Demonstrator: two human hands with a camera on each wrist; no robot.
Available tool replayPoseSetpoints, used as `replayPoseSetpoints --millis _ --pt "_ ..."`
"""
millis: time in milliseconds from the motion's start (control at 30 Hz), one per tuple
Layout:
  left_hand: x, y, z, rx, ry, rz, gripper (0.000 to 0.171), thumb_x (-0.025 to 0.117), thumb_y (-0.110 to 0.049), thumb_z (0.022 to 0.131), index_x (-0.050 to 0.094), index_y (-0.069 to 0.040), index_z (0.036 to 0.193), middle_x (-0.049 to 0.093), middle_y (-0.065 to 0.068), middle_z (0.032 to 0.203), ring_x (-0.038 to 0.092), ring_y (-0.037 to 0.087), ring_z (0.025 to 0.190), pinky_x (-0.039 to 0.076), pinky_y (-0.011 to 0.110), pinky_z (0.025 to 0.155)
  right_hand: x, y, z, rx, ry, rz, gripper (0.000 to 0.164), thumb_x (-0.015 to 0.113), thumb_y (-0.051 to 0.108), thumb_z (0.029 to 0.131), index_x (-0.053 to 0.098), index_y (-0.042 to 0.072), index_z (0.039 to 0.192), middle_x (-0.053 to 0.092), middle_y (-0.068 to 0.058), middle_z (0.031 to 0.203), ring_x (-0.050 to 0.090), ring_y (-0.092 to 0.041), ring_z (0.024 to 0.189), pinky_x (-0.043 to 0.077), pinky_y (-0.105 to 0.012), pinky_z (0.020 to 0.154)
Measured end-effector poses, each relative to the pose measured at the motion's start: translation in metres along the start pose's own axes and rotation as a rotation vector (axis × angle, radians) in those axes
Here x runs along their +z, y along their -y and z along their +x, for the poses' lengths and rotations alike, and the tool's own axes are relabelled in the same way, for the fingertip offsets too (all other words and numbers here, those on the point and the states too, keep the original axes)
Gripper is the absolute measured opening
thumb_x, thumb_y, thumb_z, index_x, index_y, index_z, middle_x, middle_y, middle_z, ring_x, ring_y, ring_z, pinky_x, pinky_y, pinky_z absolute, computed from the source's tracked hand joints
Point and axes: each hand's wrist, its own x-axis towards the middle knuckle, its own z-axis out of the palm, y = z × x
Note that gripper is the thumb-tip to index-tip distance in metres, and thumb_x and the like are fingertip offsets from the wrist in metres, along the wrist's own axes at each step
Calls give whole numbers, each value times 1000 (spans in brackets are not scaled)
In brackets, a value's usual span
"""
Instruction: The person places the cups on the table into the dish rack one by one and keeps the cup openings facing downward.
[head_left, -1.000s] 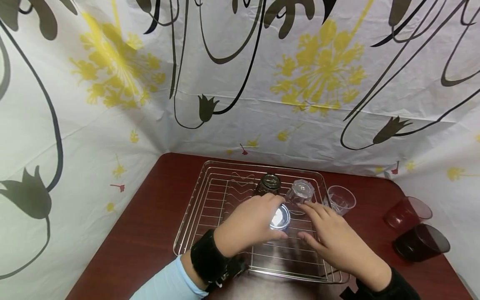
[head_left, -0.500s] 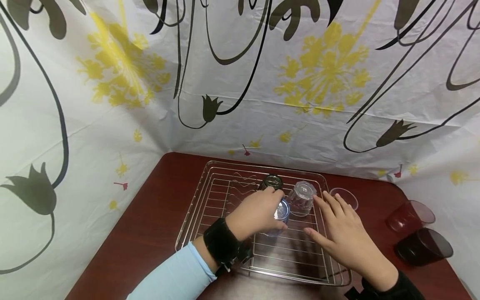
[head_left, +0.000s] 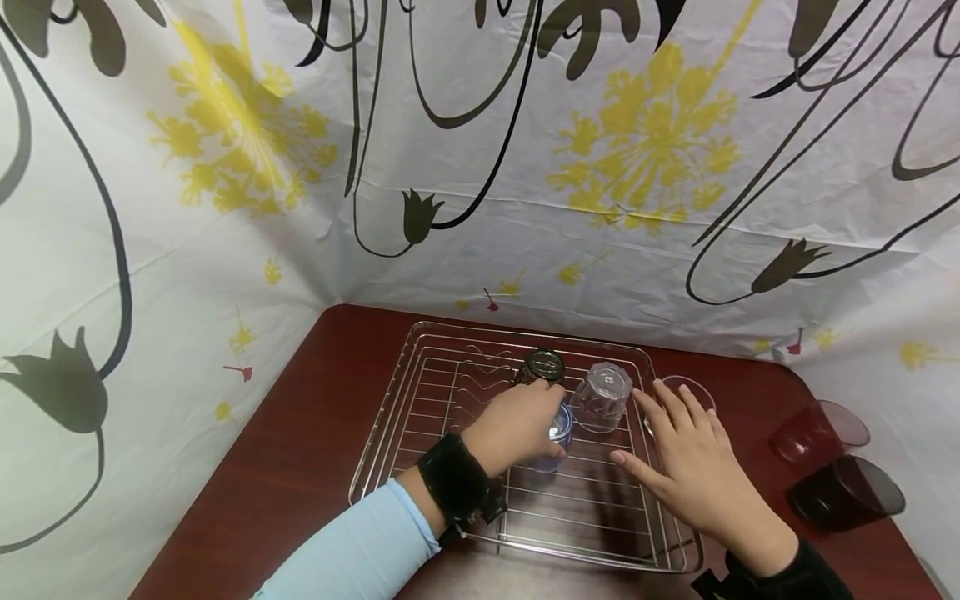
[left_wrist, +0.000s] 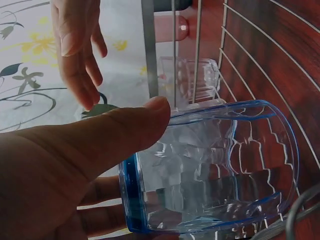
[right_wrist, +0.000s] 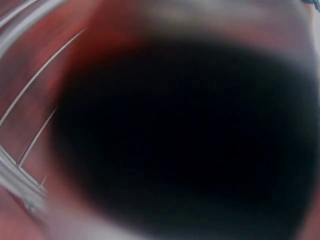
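Observation:
My left hand (head_left: 517, 427) grips a clear, blue-tinted drinking glass (head_left: 560, 429) by its base. The glass stands upside down, its mouth right at the wires of a metal dish rack (head_left: 420, 392). Close up in the left wrist view, the thumb lies along the side of the blue-tinted glass (left_wrist: 210, 175). Just right of it, an upturned clear glass (head_left: 602, 396) sits on the rack. My right hand (head_left: 693, 467) has its fingers spread above the rack's right edge, holding nothing. Beyond the left hand is a dark upturned glass (head_left: 543, 365), partly hidden by that hand.
Right of the rack, a clear cup (head_left: 701, 386) is mostly covered by the right hand. A red cup (head_left: 813, 435) and a black cup (head_left: 843, 493) stand at the table's (head_left: 277, 433) right side. A large dark blur (right_wrist: 185, 135) fills most of the right wrist view.
The left hand has lowered the blue-tinted glass toward the rack beside the clear glass. The right hand has moved from the clear glass to the right, its fingers more spread.

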Motion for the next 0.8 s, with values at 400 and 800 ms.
replayPoseSetpoints --millis 400,800 --pt "8 1 6 -11 1 -27 79 83 -50 78 53 -16 142 60 5 137 62 21 120 54 37 95 6 -1 -1 3 22 9 79 63 57 92 41 8 150 34 -24 156 23 -51 144 22 -77 104" --pt "11 -1 10 -2 11 -23 79 84 -48 78 53 -15 143 59 6 138 62 21 119 54 36 96 6 -3 -3 13 38 3 79 62 59 92 42 9 150 34 -24 155 24 -51 144 23 -77 104"
